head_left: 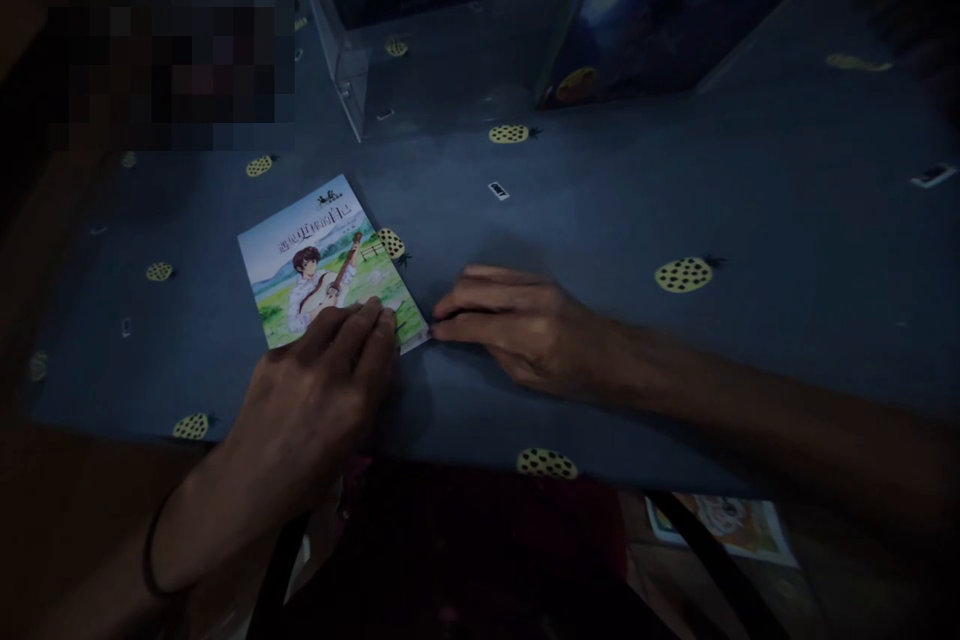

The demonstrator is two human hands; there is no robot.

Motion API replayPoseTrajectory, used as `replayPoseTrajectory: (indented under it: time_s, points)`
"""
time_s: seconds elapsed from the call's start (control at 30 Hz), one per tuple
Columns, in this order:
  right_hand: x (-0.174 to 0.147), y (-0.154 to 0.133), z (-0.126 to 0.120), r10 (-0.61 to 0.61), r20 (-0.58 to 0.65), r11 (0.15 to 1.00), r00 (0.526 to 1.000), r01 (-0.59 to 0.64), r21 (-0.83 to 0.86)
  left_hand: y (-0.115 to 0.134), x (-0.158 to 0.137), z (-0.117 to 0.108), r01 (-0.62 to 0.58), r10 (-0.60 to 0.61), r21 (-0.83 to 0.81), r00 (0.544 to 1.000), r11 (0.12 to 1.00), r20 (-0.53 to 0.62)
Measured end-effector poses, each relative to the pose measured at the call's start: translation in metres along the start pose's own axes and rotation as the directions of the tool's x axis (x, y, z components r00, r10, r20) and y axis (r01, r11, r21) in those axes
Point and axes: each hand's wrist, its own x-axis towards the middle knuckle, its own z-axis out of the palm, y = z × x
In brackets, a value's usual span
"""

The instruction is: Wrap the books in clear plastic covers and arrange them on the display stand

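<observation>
A thin paperback book lies tilted on the blue tablecloth, its cover up. The cover shows a drawn figure playing a guitar in a green field, with Chinese characters above. My left hand rests on the lower part of the cover, fingers stretched out and close together, hiding the bottom edge. At the book's lower right corner, the fingertips of my right hand are pinched together on the corner. How much of the corner sits between them is hard to see in the dim light. A dark band circles my left wrist.
The tablecloth has a pineapple print. Toward the back stand a clear plastic holder and a dark blue, glossy upright object. Below the table's front edge, a colourful printed sheet or booklet lies at the lower right.
</observation>
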Motion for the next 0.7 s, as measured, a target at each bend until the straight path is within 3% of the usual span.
replayPoseTrajectory:
  time_s: [0.2, 0.7]
  points:
    - [0.002, -0.0023, 0.0, -0.029, 0.095, 0.991, 0.995, 0.041, -0.126, -0.0003, -0.0002, -0.0014, 0.003, -0.003, -0.002, 1.0, 1.0, 0.003]
    - [0.001, -0.0011, -0.0016, -0.039, 0.083, 0.993, 0.996, 0.048, -0.106, -0.0017, 0.0022, -0.0065, -0.028, 0.026, 0.042, 0.998, 0.999, 0.053]
